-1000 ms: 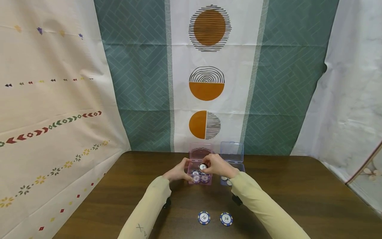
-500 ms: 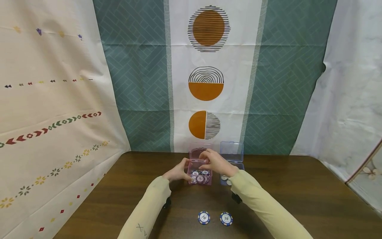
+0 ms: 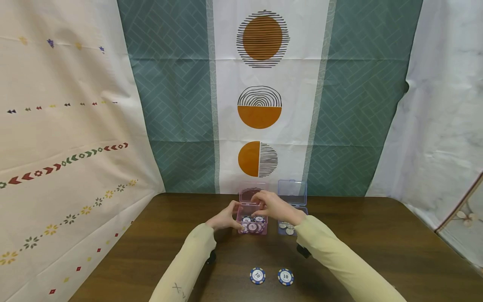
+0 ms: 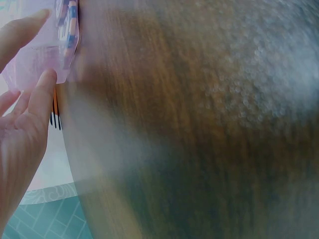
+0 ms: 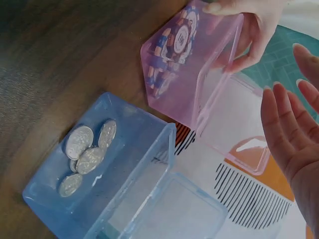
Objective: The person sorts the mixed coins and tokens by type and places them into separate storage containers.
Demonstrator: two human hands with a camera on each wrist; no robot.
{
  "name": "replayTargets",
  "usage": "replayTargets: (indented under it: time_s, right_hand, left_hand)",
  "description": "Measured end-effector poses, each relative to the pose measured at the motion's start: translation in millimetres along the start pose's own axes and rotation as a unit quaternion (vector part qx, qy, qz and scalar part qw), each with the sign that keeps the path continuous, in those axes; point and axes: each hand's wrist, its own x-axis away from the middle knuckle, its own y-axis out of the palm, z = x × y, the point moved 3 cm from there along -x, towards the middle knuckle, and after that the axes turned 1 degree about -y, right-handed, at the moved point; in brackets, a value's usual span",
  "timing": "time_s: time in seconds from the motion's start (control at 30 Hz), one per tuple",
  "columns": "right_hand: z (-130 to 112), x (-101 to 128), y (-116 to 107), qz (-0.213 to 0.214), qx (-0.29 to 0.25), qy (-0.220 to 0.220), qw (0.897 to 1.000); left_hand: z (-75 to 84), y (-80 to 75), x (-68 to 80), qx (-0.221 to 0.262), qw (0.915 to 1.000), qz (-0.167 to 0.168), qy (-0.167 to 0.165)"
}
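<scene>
My left hand [image 3: 223, 217] grips the left side of a clear pink plastic box [image 5: 172, 104], thumb at the front and fingers toward the back. Several poker chips [image 5: 182, 40] lie in that box, and its lid [image 3: 253, 193] stands raised behind. Over the box hovers my right hand [image 3: 278, 207], fingers loosely bent and holding nothing. To the right stands a clear blue plastic box [image 5: 134, 122], lid also up, with several silver coins [image 5: 89, 159] inside. My right forearm partly covers it in the head view.
Two blue-and-white poker chips marked 10, a left one [image 3: 258, 275] and a right one [image 3: 285, 277], lie on the brown wooden table [image 3: 354, 235] in front of the boxes. A patterned cloth [image 3: 264, 126] hangs behind the table.
A second ago my right hand held a poker chip over the pink box. It has let go, and the chip now lies inside. My left hand has stayed at the box.
</scene>
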Motion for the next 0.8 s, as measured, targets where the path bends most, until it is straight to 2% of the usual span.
replayTargets:
  time_s: [0.2,0.4,0.6,0.8]
  right_hand:
    - [-3.1,8.1,1.6,-0.012,-0.013,-0.007,1.000]
    - [-6.2,18.4,9.8,-0.032,-0.040,-0.045,0.998]
    - [-9.4,29.9,15.6,-0.055,-0.042,-0.032,0.997]
    - [-11.9,42.0,16.1,-0.093,-0.060,-0.045,0.993]
  left_hand:
    - [1.3,-0.4,1.2,-0.002,0.9999,0.011,0.002]
    - [2.0,2.5,2.0,-0.010,0.9998,0.011,0.016]
    - [0.6,1.9,0.8,0.000,0.9996,0.011,0.024]
    - [1.1,1.2,-0.1,-0.002,0.9996,0.010,0.025]
